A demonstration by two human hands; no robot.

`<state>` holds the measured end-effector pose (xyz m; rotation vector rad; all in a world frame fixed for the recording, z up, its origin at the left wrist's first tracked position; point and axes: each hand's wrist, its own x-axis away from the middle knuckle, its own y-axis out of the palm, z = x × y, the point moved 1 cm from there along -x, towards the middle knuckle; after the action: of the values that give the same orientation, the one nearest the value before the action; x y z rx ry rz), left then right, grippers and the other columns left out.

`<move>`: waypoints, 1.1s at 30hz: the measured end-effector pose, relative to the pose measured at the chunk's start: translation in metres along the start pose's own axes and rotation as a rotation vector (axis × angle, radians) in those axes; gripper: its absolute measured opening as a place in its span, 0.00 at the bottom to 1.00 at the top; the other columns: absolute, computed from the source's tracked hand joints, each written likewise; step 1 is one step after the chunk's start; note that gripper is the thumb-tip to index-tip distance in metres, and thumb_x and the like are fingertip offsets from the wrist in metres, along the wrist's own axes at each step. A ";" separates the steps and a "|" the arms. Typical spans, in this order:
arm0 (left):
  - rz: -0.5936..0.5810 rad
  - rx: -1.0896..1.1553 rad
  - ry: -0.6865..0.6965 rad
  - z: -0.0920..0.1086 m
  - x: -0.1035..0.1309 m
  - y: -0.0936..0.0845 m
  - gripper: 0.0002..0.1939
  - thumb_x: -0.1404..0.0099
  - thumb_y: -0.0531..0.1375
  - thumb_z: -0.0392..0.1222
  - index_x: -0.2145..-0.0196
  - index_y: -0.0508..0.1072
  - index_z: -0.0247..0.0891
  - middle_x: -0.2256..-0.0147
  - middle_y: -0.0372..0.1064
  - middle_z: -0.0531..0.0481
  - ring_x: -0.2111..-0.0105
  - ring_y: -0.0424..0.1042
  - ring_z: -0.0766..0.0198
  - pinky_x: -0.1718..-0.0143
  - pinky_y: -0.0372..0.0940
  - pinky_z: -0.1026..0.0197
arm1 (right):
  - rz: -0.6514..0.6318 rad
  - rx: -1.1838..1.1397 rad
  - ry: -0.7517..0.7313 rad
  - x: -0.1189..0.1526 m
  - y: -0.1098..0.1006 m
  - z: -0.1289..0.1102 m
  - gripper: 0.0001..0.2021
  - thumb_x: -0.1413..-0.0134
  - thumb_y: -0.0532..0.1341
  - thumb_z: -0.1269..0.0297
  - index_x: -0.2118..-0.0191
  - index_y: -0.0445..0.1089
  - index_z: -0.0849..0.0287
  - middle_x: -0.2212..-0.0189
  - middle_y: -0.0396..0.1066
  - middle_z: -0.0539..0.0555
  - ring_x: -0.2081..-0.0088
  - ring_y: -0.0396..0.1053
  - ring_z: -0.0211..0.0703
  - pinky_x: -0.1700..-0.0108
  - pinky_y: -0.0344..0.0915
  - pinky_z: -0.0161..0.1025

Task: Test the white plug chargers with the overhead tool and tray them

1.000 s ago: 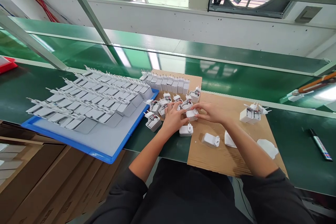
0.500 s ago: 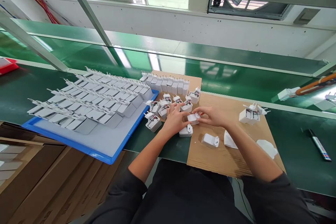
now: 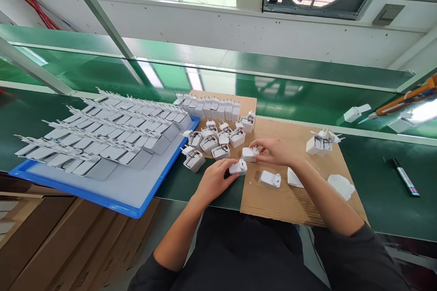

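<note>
My left hand (image 3: 215,176) has its thumb and fingers closed around the sides of a white plug adapter (image 3: 238,168) lying at the cardboard's left edge. Just beyond it, my right hand (image 3: 273,151) pinches the prong end of a second white plug adapter (image 3: 249,154). Several adapters with raised plug tops and wiring showing, such as an unclosed adapter (image 3: 193,159), stand behind and left of my hands. Nearer to me on the cardboard lies a single adapter (image 3: 269,178), its plug piece at the right end.
A blue-rimmed tray (image 3: 131,211) at left carries several rows of adapters. Another row (image 3: 218,108) stands at the back. On the brown cardboard (image 3: 290,209) are white paper pieces (image 3: 341,186) and a cluster of adapters (image 3: 319,143). A marker (image 3: 405,177) lies at right.
My left hand has moved back toward me, from the farther adapter to the nearer one. My right hand stays at the farther adapter. The whole view has shifted slightly.
</note>
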<state>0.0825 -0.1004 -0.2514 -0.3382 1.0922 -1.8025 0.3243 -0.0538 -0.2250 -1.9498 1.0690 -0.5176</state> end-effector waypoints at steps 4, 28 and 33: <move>0.045 0.053 0.004 0.002 0.002 0.002 0.13 0.37 0.60 0.41 0.54 0.70 0.41 0.58 0.74 0.50 0.66 0.73 0.63 0.63 0.70 0.61 | -0.014 0.022 0.010 0.000 0.002 -0.002 0.14 0.43 0.59 0.61 0.51 0.66 0.55 0.55 0.73 0.56 0.65 0.72 0.42 0.58 0.67 0.42; 0.054 0.322 0.166 0.033 0.008 0.040 0.17 0.39 0.62 0.46 0.55 0.63 0.41 0.60 0.66 0.48 0.64 0.69 0.63 0.62 0.69 0.60 | -0.162 -0.229 0.171 0.051 -0.043 0.006 0.23 0.38 0.51 0.50 0.42 0.61 0.52 0.48 0.71 0.56 0.48 0.69 0.47 0.50 0.68 0.47; 0.329 -0.115 -0.031 0.011 -0.031 0.005 0.09 0.36 0.59 0.46 0.60 0.71 0.40 0.52 0.67 0.40 0.47 0.62 0.47 0.47 0.60 0.43 | 0.004 -0.027 0.191 -0.021 -0.048 -0.005 0.21 0.41 0.55 0.52 0.46 0.65 0.56 0.49 0.72 0.59 0.57 0.73 0.46 0.55 0.69 0.44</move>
<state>0.1076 -0.0808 -0.2426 -0.2381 1.1592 -1.4438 0.3329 -0.0245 -0.1824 -1.9513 1.2039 -0.7017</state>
